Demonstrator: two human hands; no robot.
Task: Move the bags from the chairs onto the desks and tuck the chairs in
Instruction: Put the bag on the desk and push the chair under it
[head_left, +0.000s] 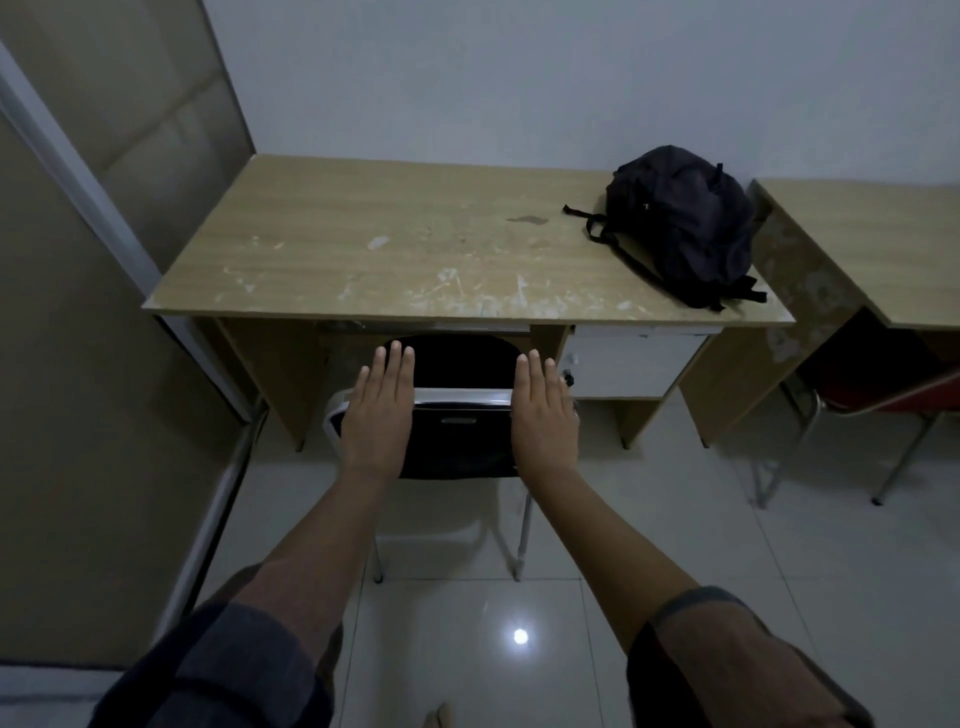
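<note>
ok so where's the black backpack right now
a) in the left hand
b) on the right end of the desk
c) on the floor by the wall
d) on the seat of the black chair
b, the black backpack lies on the right end of the desk, while both hands rest flat on the black chair back.

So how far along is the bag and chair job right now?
Done: the black backpack lies on the near desk. In hand: the left hand and right hand rest flat on the black chair, its seat partly under that desk. Left: the red chair at the right desk looks only partly tucked.
</note>
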